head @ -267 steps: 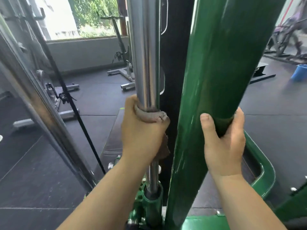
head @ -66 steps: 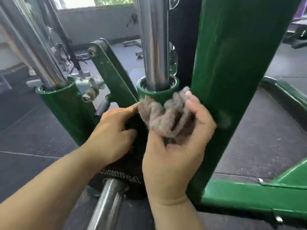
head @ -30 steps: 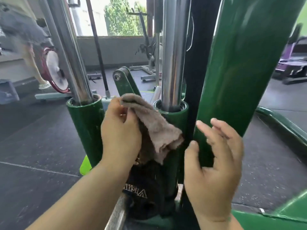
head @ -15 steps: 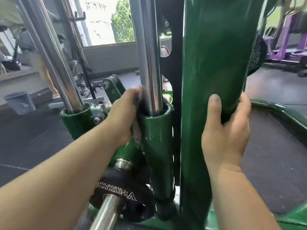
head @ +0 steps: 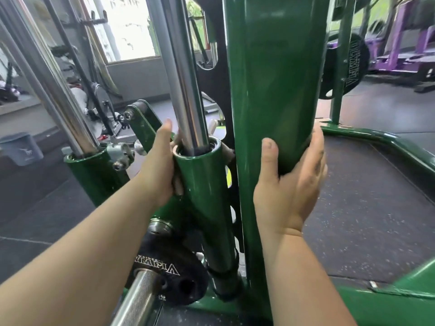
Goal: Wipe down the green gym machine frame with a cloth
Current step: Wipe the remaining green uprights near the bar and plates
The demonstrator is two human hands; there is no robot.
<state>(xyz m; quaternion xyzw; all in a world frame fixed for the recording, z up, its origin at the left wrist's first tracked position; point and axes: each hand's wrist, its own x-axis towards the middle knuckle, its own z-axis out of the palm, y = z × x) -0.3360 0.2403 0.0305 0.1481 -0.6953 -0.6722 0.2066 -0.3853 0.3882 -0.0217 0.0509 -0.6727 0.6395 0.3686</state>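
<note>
The big green post (head: 275, 90) of the gym machine stands tall in the middle of the frame, going from the top edge down to the green base (head: 388, 300) at the lower right. The right hand (head: 292, 184) holds this post. Its thumb is on the front and its fingers curl around the right side.

Just left of the post is a green tube (head: 207, 198), a bit tilted. A shiny silver bar (head: 183, 74) goes down into the top of the tube. The left hand (head: 160, 168) is on the left side of the tube, near its top rim. Its fingers reach around behind the tube, so how they lie is hidden. The cloth (head: 229, 152) is almost all hidden. Only a small brownish bit peeks out between the tube and the post, behind the rim. The left hand seems to hold it against the tube, but I cannot tell for sure.

At the bottom, below the left arm, a black weight plate (head: 169, 274) with white letters sits on a rough silver bar (head: 138, 300). At the left is another green tube (head: 94, 175) with silver bars (head: 58, 95) going into it. A grey bucket (head: 22, 149) sits on the dark floor (head: 353, 220) at the far left. Another black plate (head: 346, 67) hangs at the upper right, with purple machines (head: 407, 43) behind it. A bright window (head: 127, 27) is at the upper left.
</note>
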